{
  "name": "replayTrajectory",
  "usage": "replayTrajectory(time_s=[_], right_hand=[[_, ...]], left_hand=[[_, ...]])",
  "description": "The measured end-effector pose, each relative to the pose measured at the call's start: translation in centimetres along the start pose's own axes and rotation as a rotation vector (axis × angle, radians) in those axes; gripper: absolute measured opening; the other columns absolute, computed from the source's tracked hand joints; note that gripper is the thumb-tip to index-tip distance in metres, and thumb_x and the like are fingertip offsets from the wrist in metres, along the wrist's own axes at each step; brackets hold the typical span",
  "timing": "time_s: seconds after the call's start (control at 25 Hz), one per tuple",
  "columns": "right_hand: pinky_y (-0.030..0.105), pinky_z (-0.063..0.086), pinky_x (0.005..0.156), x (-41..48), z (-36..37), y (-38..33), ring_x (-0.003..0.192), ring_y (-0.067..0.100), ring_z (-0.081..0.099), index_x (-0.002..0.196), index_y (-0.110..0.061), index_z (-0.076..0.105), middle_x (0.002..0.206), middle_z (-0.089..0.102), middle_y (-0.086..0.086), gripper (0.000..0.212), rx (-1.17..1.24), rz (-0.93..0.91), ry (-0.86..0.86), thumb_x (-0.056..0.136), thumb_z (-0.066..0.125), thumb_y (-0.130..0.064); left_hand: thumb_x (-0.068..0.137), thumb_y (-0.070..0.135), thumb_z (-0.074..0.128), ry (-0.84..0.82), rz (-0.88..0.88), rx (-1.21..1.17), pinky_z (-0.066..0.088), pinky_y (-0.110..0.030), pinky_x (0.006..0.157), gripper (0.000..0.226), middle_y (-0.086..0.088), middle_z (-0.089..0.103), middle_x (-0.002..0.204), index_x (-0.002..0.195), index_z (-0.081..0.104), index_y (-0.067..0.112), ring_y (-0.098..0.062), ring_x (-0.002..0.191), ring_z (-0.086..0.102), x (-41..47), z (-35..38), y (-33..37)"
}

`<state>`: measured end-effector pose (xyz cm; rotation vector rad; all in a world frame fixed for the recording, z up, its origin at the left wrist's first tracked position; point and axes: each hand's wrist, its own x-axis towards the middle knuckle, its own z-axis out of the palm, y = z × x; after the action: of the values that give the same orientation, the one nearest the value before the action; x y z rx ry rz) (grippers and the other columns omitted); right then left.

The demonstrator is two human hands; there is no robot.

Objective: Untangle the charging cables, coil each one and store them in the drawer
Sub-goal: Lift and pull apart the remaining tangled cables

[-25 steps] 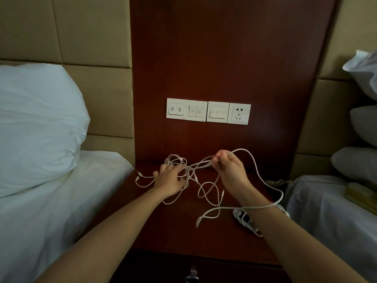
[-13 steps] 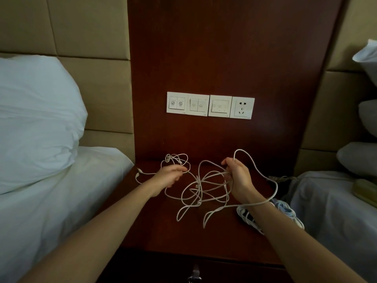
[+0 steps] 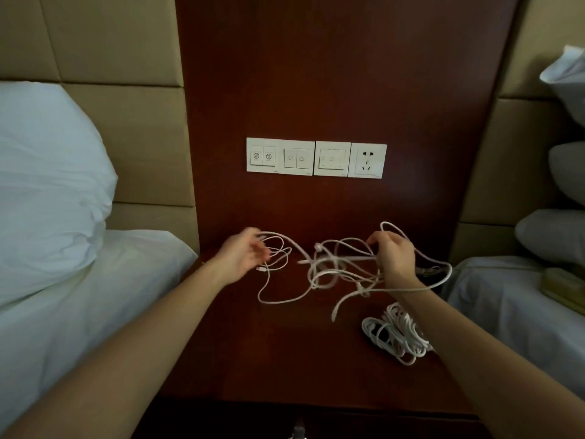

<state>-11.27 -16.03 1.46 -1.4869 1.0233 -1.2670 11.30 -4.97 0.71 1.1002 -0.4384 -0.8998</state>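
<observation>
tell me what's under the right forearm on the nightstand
A loose bundle of white cable on the nightstand; the forearm covers its right edge, so its full extent is hidden.

I see a white pillow [image 3: 47, 185] on the left bed [image 3: 79, 312], a switch panel [image 3: 297, 156] and a socket [image 3: 367, 160] on the far wood wall [image 3: 332, 74], and stacked pillows [image 3: 554, 232] right.

charging cables [image 3: 332, 270]: white, one loose knot, centre frame, mostly lifted off the surface [image 3: 285, 359]. Right hand [image 3: 394, 258] grips the dense side. Thin loops run across to the left hand [image 3: 240, 255], blurred there. One connector tip hangs just below that hand; a long loop sags onto the wood. Coiled bundle [image 3: 395, 334]: white, lower right, lying flat. Drawer [image 3: 332, 426]: bottom edge, closed.
</observation>
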Motion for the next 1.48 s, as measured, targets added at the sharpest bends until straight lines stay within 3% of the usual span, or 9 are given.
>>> replayTrajectory(time_s=[0.16,0.48,0.56,0.68,0.8,1.08,1.2,1.36,1.48], right_hand=[[0.024,0.030,0.043,0.8,-1.1,1.1,0.045,0.015,0.034,0.063,-0.013,0.057,0.039,0.036,-0.002,0.027,0.120,0.122,0.086,0.087,0.048,-0.007],[0.016,0.023,0.038,0.3,2.6,-1.3,0.036,0.004,0.030,0.069,-0.011,0.054,0.039,0.031,-0.011,0.028,0.568,0.114,-0.119,0.094,0.043,-0.009],[0.016,0.024,0.039,0.3,2.8,-1.7,0.037,0.004,0.030,0.070,-0.011,0.054,0.040,0.031,-0.011,0.028,0.627,0.105,-0.141,0.095,0.042,-0.010],[0.016,0.023,0.040,0.2,2.8,-1.5,0.036,0.003,0.029,0.071,-0.011,0.053,0.039,0.030,-0.011,0.026,0.728,0.133,-0.145,0.095,0.042,-0.009],[0.019,0.025,0.046,-0.2,2.3,-1.4,0.038,0.003,0.032,0.071,-0.011,0.054,0.039,0.032,-0.011,0.026,0.653,0.115,-0.124,0.094,0.043,-0.009],[0.023,0.044,0.064,-0.6,3.4,0.1,0.077,0.017,0.054,0.081,-0.015,0.057,0.094,0.057,0.011,0.005,-0.218,-0.125,-0.231,0.084,0.061,-0.013],[0.039,0.044,0.097,-1.1,3.7,0.6,0.115,0.030,0.047,0.114,-0.017,0.058,0.124,0.045,0.014,0.041,-0.653,-0.059,-0.485,0.074,0.068,-0.023],[0.027,0.050,0.079,-3.0,3.2,-0.5,0.085,0.004,0.064,0.107,-0.013,0.062,0.098,0.068,0.001,0.020,-0.159,-0.001,-0.848,0.087,0.062,-0.014],[0.013,0.046,0.060,-3.4,3.7,-0.7,0.068,0.004,0.062,0.090,-0.011,0.067,0.079,0.066,-0.001,0.020,-0.075,-0.010,-0.721,0.091,0.059,-0.030]], left_hand=[[0.101,0.015,0.041,0.367,0.133,-0.180,0.051,-0.022,0.053,0.010,-0.004,0.042,0.072,0.100,0.044,0.006,-0.010,0.061,0.048,2.0,-2.5,1.7],[0.091,0.031,0.055,0.048,0.319,2.004,0.040,-0.029,0.068,0.026,0.001,0.064,0.102,0.114,0.059,0.018,-0.018,0.095,0.061,-1.8,1.7,-1.1],[0.089,0.034,0.058,-0.068,0.441,1.814,0.041,-0.029,0.071,0.033,0.003,0.065,0.103,0.119,0.058,0.023,-0.017,0.098,0.060,-2.1,3.4,-1.5],[0.088,0.040,0.060,-0.400,0.070,1.054,0.044,-0.025,0.086,0.046,0.001,0.059,0.117,0.127,0.052,0.016,-0.015,0.108,0.055,-2.9,5.1,-2.1],[0.097,0.020,0.049,-0.394,-0.031,0.676,0.052,-0.025,0.073,0.010,-0.004,0.061,0.092,0.098,0.054,0.011,-0.013,0.080,0.061,-3.2,5.3,-3.1],[0.100,0.011,0.032,-0.178,0.072,0.465,0.055,-0.032,0.071,0.020,-0.009,0.055,0.086,0.085,0.045,0.010,-0.021,0.080,0.061,-3.3,5.6,-3.4],[0.102,0.014,0.027,-0.193,0.067,0.351,0.052,-0.030,0.064,0.020,-0.012,0.063,0.092,0.087,0.040,0.013,-0.022,0.073,0.063,-3.8,6.0,-3.1],[0.103,0.027,0.032,-0.198,0.164,0.536,0.040,-0.018,0.049,0.019,-0.002,0.065,0.085,0.096,0.048,0.020,-0.012,0.061,0.053,-4.1,6.1,-2.9],[0.102,0.029,0.036,-0.228,0.204,0.685,0.038,-0.014,0.054,0.023,0.008,0.057,0.078,0.092,0.056,0.023,-0.001,0.063,0.050,-4.3,6.1,-3.1]])
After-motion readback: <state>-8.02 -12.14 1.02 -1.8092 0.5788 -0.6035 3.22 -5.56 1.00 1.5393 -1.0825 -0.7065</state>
